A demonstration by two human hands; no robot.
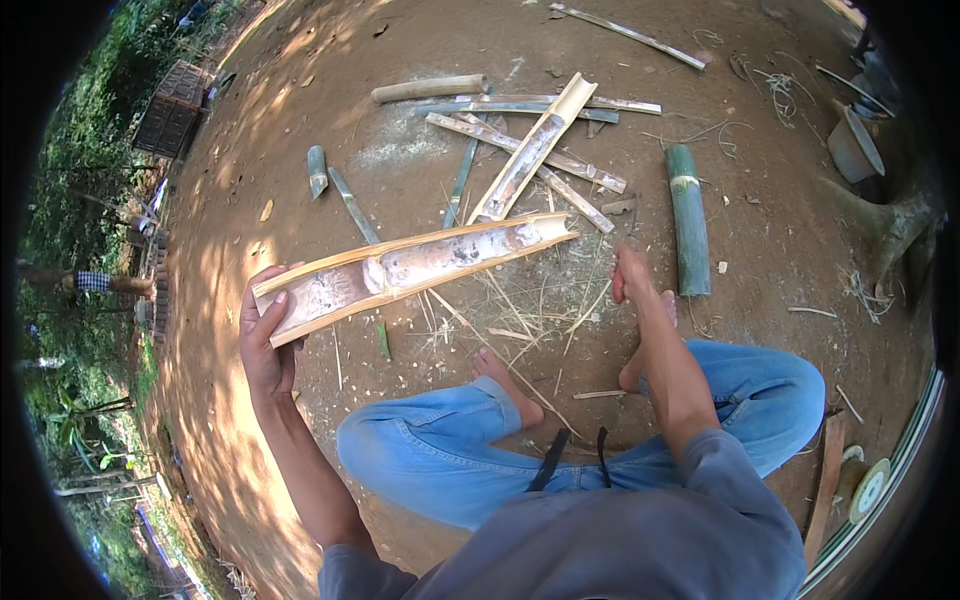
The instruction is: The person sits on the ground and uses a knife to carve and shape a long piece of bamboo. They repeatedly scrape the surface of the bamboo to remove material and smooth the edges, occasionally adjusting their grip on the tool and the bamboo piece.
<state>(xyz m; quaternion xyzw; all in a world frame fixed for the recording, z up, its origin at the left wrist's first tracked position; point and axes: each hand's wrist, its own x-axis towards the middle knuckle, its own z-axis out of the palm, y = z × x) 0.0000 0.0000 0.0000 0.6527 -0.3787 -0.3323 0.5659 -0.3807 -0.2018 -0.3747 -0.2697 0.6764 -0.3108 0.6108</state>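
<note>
My left hand (262, 340) grips the left end of a split bamboo half (445, 262), thumb over the rim and fingers beneath. Its hollow side faces up, showing a whitish inner wall with dark specks and a node across it. My right hand (631, 270) is closed, past the bamboo's right end and apart from it. What it holds, if anything, cannot be made out; a small dark flat piece (619, 206) lies just beyond it. Another split bamboo half (535, 150) rests on the ground ahead, its near end close behind the held piece.
Bamboo strips (570, 160) lie crossed beyond the held piece. A green bamboo section (688, 220) lies at right, a short one (317, 172) at left. Thin shavings (510, 310) cover the ground by my bare feet. A bucket (855, 143) stands near tree roots (895, 225).
</note>
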